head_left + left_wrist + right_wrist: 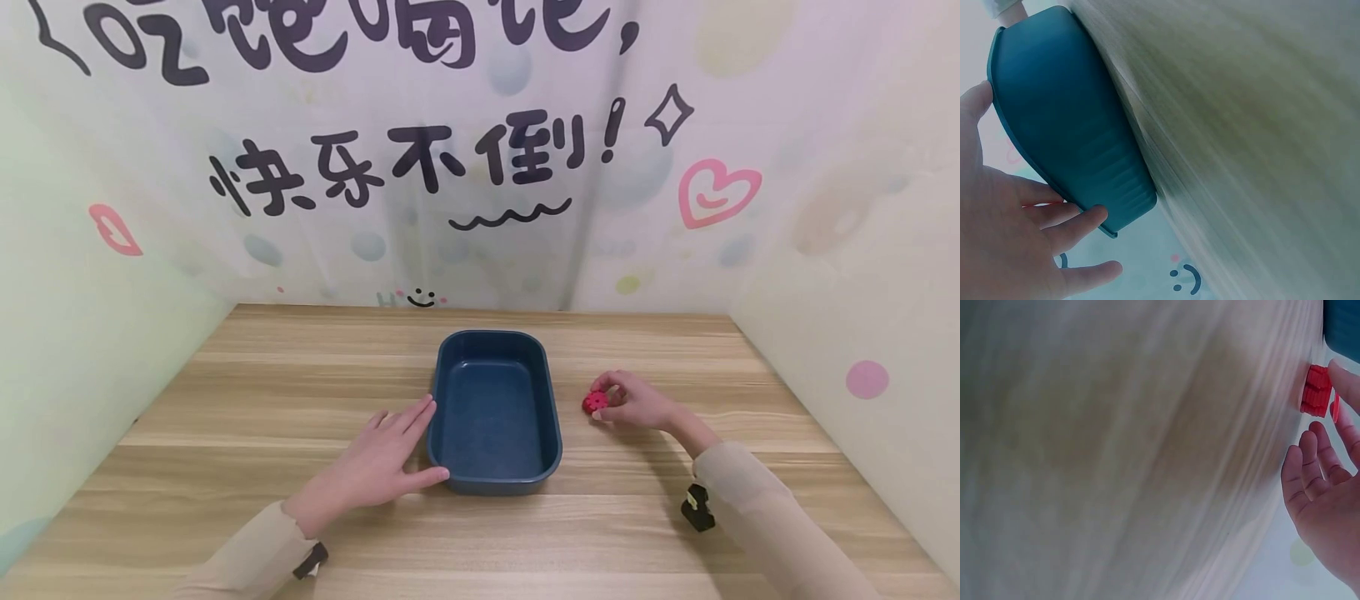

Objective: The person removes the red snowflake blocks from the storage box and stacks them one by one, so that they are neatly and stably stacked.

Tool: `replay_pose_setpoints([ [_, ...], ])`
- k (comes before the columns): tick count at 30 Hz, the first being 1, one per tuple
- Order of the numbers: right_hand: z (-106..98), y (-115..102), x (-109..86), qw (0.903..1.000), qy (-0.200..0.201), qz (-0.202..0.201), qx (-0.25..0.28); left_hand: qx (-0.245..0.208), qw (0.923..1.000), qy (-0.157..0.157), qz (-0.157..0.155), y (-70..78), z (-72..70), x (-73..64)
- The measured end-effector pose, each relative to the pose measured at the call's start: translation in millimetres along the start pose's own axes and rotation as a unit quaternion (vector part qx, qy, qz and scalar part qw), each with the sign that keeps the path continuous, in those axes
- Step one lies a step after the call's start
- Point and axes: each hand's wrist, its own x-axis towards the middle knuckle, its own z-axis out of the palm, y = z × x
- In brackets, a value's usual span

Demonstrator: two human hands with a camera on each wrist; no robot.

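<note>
A deep blue rectangular bin [492,421] stands on the wooden table. My left hand [378,465] lies along its left side, thumb and fingertips touching the rim, the fingers fairly straight. In the left wrist view those fingers reach over the edge of the bin [1069,125]. To the right of the bin, my right hand [636,403] pinches a thin red notched disc [1335,407] between thumb and forefinger. Right beside it, a short stack of red notched discs [1315,391] stands on the table. The other right fingers are loosely bent.
The wooden table [300,367] runs back to a printed cloth wall [322,258], with pale walls at both sides. A black wrist device [698,508] hangs under the right sleeve. Another dark one [311,561] shows at the left cuff.
</note>
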Motion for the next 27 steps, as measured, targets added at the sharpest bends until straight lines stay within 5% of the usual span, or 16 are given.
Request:
replay_pose_setpoints([
  [15,-5,-39,-8.3,0.9999,-0.01,0.004,0.001,0.004,1.0,0.001,0.002,0.1,0.7,0.6],
  [27,1,-1,-0.5,0.9999,-0.006,-0.015,0.001,0.004,1.0,0.002,0.003,0.6,0.4,0.9],
])
